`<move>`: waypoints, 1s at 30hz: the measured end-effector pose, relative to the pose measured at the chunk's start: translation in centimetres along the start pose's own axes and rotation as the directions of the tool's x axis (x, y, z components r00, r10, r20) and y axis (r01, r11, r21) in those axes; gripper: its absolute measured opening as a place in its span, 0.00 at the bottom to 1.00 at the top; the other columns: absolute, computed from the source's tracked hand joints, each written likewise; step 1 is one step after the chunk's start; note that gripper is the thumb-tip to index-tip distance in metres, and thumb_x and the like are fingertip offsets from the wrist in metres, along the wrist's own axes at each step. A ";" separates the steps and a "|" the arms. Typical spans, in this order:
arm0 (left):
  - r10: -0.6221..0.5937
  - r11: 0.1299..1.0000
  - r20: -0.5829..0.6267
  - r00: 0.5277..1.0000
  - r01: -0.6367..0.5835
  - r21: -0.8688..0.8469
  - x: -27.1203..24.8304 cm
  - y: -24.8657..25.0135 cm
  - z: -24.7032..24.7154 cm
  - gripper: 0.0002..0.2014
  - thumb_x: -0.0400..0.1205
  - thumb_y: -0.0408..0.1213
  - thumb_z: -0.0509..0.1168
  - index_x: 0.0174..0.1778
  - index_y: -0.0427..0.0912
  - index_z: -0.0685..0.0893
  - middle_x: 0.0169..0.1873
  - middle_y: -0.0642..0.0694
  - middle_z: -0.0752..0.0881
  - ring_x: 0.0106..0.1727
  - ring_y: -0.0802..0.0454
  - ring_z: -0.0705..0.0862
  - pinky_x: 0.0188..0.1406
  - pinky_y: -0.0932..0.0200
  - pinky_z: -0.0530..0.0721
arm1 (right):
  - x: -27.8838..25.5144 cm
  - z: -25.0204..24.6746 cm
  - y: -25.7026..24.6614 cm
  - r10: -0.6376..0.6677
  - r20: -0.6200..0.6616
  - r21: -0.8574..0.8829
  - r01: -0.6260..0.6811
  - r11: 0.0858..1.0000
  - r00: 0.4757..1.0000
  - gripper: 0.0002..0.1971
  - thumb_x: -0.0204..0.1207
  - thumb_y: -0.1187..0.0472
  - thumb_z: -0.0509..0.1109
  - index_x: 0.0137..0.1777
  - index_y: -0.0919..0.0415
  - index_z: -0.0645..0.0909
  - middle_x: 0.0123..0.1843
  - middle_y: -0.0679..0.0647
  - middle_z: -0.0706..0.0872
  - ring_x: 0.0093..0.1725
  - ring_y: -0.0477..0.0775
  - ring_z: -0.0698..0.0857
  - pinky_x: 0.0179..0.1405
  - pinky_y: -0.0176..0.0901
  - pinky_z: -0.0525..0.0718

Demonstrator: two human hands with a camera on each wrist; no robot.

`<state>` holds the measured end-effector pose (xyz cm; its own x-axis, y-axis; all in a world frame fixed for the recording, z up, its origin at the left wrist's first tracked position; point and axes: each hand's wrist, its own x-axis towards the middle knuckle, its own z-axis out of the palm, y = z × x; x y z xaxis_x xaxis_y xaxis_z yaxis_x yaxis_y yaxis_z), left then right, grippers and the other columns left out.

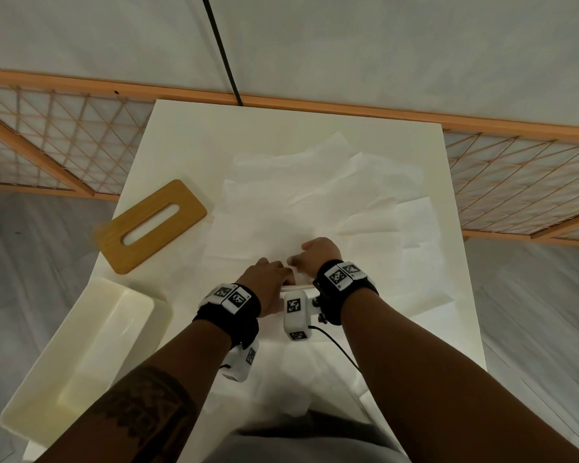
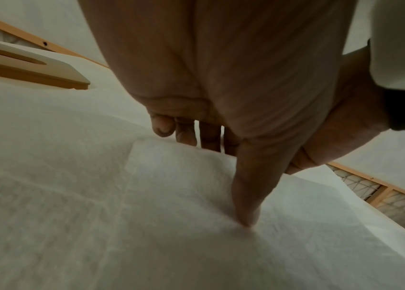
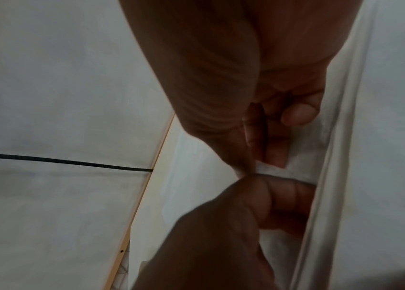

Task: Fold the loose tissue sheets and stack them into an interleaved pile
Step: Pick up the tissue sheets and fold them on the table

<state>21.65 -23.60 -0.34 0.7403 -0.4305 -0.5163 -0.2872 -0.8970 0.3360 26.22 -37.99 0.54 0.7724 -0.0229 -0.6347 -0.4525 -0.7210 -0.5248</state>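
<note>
Tissue sheets (image 1: 315, 208) reach the table's right edge (both hands pinch one sheet's near edge).

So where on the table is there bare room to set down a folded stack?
Bare strip of the white table beyond the wooden slotted lid, up to its far edge. Loose white tissue sheets crowd the middle and right; the cream plastic box fills the near left.

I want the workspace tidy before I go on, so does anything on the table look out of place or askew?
Yes. The loose tissue sheets lie scattered and overlapping at odd angles. The wooden tissue-box lid lies askew, off its white box, which hangs over the table's left edge. Both hands, left hand and right hand, work one sheet.
</note>
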 end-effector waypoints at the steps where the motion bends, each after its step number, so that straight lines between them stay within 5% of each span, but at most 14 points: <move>1: 0.000 1.000 0.003 1.000 0.000 -0.001 0.1 0.0 -0.1 0.10 0.79 0.47 0.69 0.55 0.54 0.80 0.52 0.51 0.84 0.57 0.46 0.75 0.55 0.51 0.79 | 0.1 0.0 0.1 -0.008 0.010 -0.002 0.008 1.000 1.000 0.10 0.75 0.55 0.78 0.40 0.62 0.85 0.40 0.56 0.86 0.46 0.57 0.85 0.44 0.43 0.83; 4: -0.036 0.998 0.025 0.999 0.038 -0.059 0.4 -0.2 -0.1 0.12 0.76 0.47 0.72 0.50 0.58 0.76 0.47 0.51 0.84 0.56 0.47 0.77 0.51 0.53 0.79 | 0.7 -0.4 0.6 0.005 0.018 0.116 -0.007 0.993 1.000 0.13 0.75 0.60 0.76 0.32 0.65 0.81 0.35 0.59 0.84 0.37 0.57 0.81 0.40 0.49 0.84; 7: -0.029 0.999 0.072 0.997 0.031 -0.035 0.7 -0.3 -0.2 0.15 0.76 0.46 0.74 0.57 0.54 0.80 0.51 0.49 0.86 0.58 0.47 0.75 0.55 0.53 0.77 | 1.5 -1.2 1.5 0.027 -0.064 0.350 -0.003 0.937 0.998 0.11 0.74 0.60 0.74 0.45 0.71 0.87 0.36 0.60 0.85 0.38 0.60 0.82 0.50 0.63 0.88; 11: -0.004 1.000 0.093 0.996 0.004 0.009 1.2 0.0 -0.2 0.15 0.78 0.46 0.73 0.59 0.51 0.82 0.52 0.50 0.85 0.61 0.46 0.75 0.56 0.52 0.75 | 1.0 -1.6 1.8 0.009 0.032 0.453 -0.022 0.891 0.999 0.10 0.75 0.60 0.78 0.50 0.66 0.88 0.38 0.56 0.86 0.37 0.56 0.82 0.41 0.48 0.84; 14: 0.007 0.999 0.109 0.994 -0.011 0.034 1.2 0.0 -0.5 0.16 0.79 0.50 0.73 0.59 0.51 0.82 0.53 0.51 0.85 0.60 0.46 0.75 0.56 0.52 0.75 | 0.9 -1.8 2.2 0.003 0.032 0.494 -0.018 0.869 0.999 0.16 0.72 0.59 0.81 0.54 0.69 0.86 0.45 0.60 0.90 0.42 0.62 0.88 0.46 0.52 0.89; 18: -0.153 0.957 -0.030 0.988 0.141 -0.255 0.5 -1.1 -1.7 0.21 0.76 0.65 0.70 0.45 0.48 0.83 0.44 0.49 0.85 0.49 0.47 0.81 0.50 0.50 0.81 | 1.1 -2.7 3.0 -0.020 -0.001 0.577 0.016 0.817 1.000 0.25 0.64 0.54 0.74 0.60 0.66 0.83 0.54 0.64 0.91 0.51 0.68 0.91 0.55 0.64 0.91; 21: -0.465 0.793 -0.221 0.857 0.293 -0.535 0.2 -2.5 -3.0 0.32 0.80 0.70 0.58 0.39 0.40 0.80 0.35 0.43 0.83 0.40 0.41 0.81 0.41 0.50 0.76 | 0.1 -4.4 3.1 -0.078 0.001 0.582 0.063 0.811 0.997 0.22 0.71 0.57 0.74 0.64 0.65 0.80 0.59 0.65 0.89 0.54 0.65 0.91 0.54 0.59 0.92; 23: -0.596 0.608 -0.157 0.788 0.315 -0.729 0.2 -3.7 -3.9 0.41 0.78 0.76 0.49 0.46 0.37 0.83 0.42 0.41 0.85 0.46 0.39 0.83 0.46 0.50 0.75 | -0.6 -5.5 3.3 -0.121 0.055 0.652 0.056 0.756 0.991 0.17 0.81 0.69 0.69 0.69 0.66 0.80 0.62 0.64 0.89 0.59 0.65 0.90 0.57 0.55 0.90; 25: -0.594 0.359 -0.023 0.804 0.239 -0.902 0.3 -4.5 -4.2 0.46 0.74 0.81 0.47 0.55 0.39 0.84 0.50 0.42 0.87 0.52 0.40 0.84 0.50 0.49 0.77 | -1.3 -6.7 3.6 -0.172 0.105 0.704 0.049 0.708 0.979 0.18 0.83 0.75 0.65 0.71 0.68 0.80 0.62 0.64 0.90 0.58 0.64 0.90 0.59 0.57 0.89; 27: -0.531 0.116 0.079 0.844 0.165 -0.980 0.2 -4.5 -4.4 0.40 0.73 0.79 0.57 0.59 0.45 0.86 0.51 0.47 0.90 0.51 0.46 0.84 0.50 0.52 0.76 | -1.9 -7.7 3.6 -0.203 0.134 0.723 0.044 0.689 0.970 0.16 0.83 0.76 0.64 0.69 0.68 0.81 0.55 0.61 0.92 0.51 0.60 0.92 0.50 0.52 0.91; 30: -0.385 -0.065 0.157 0.910 0.143 -0.988 -0.1 -4.0 -4.9 0.29 0.75 0.69 0.68 0.62 0.50 0.86 0.52 0.50 0.91 0.52 0.49 0.86 0.52 0.55 0.75 | -3.1 -8.9 3.6 -0.237 0.152 0.742 0.048 0.669 0.959 0.14 0.83 0.75 0.64 0.65 0.67 0.83 0.49 0.58 0.94 0.45 0.57 0.93 0.41 0.47 0.91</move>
<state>25.66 -19.45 2.22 0.6887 -0.0620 -0.7224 0.7246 0.0957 0.6825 26.17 -46.67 5.69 0.7808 0.2545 -0.5706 -0.5963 0.0308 -0.8022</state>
